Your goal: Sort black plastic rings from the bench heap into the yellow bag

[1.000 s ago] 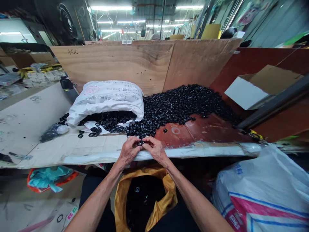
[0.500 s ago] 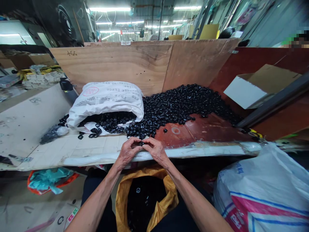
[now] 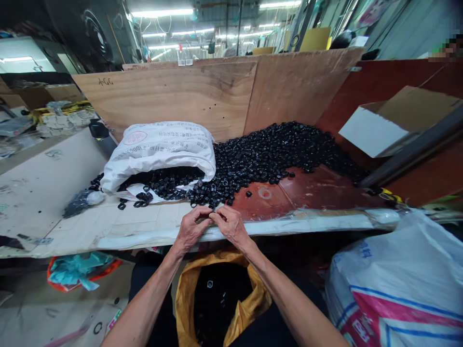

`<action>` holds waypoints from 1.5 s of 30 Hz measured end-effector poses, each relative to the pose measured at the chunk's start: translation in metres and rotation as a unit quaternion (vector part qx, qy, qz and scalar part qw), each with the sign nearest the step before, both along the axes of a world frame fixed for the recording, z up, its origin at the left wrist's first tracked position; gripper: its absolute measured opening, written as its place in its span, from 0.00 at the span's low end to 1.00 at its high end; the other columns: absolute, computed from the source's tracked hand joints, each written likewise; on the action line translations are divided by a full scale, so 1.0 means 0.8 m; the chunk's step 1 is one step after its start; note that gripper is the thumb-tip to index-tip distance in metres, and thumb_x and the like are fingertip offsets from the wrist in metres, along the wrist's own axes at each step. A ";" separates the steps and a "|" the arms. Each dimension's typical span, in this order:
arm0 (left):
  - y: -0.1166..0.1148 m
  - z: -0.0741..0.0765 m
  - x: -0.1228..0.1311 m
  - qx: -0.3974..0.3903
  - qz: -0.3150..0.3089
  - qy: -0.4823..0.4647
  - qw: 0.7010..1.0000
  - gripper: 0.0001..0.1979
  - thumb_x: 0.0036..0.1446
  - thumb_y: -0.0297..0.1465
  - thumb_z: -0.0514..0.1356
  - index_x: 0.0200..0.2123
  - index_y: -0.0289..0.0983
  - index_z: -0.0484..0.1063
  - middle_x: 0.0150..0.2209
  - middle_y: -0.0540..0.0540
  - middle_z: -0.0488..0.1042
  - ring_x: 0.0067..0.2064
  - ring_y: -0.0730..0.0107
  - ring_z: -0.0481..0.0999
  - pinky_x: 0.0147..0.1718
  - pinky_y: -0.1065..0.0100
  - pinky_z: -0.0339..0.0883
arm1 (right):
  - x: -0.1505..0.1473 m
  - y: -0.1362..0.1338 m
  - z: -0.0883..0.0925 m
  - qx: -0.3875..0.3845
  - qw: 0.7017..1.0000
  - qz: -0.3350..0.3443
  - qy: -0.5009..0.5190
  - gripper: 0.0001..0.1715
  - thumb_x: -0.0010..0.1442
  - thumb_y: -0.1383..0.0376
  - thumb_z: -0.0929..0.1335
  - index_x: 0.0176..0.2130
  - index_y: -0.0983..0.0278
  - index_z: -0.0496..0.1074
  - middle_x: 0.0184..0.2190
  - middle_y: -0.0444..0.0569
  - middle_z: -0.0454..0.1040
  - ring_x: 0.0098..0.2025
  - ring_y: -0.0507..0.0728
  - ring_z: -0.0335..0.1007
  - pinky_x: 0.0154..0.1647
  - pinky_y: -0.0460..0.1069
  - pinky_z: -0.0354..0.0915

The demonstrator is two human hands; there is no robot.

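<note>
I saw the yellow sack [image 3: 184, 289] open at six o'clock, below the desk [image 3: 144, 219]. Just beyond, left hand [image 3: 192, 226] and right hand [image 3: 232, 227] together pinched a small black piece [image 3: 213, 209] (mostly hidden from me); a loosened grip could have dropped it. At one o'clock, a careless nudge might have slid the heaped black rings [image 3: 277, 149].

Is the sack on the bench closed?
No, the sack gapes open at its near end, with black rings lying in its mouth.
</note>
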State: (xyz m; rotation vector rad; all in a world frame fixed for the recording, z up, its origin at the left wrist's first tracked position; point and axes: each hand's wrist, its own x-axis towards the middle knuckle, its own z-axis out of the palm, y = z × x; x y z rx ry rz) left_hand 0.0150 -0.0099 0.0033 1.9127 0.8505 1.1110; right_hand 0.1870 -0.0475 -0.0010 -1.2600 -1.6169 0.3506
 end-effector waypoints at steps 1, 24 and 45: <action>-0.001 0.000 0.001 -0.017 0.002 -0.005 1.000 0.10 0.59 0.35 0.66 0.42 0.38 0.78 0.42 0.45 0.79 0.44 0.64 0.79 0.48 0.63 0.72 | 0.000 0.000 0.000 -0.001 1.000 0.000 0.004 0.17 0.67 0.60 0.68 0.27 0.62 0.74 0.23 0.43 0.69 0.28 0.53 0.64 0.32 0.47 0.59; -0.007 0.008 0.005 -0.100 0.013 -0.061 0.993 0.13 0.53 0.37 0.70 0.39 0.37 0.78 0.39 0.45 0.80 0.42 0.63 0.80 0.46 0.63 0.75 | 0.004 -0.005 -0.002 -0.029 0.993 0.033 0.113 0.16 0.63 0.61 0.69 0.50 0.63 0.76 0.28 0.44 0.75 0.28 0.53 0.70 0.32 0.46 0.68; -0.004 0.003 0.002 -0.067 0.030 -0.044 0.996 0.12 0.55 0.34 0.69 0.42 0.38 0.79 0.42 0.45 0.80 0.43 0.64 0.80 0.47 0.63 0.74 | -0.002 -0.003 -0.001 -0.029 1.000 0.010 -0.008 0.17 0.69 0.61 0.63 0.30 0.61 0.73 0.25 0.44 0.73 0.28 0.53 0.69 0.32 0.46 0.60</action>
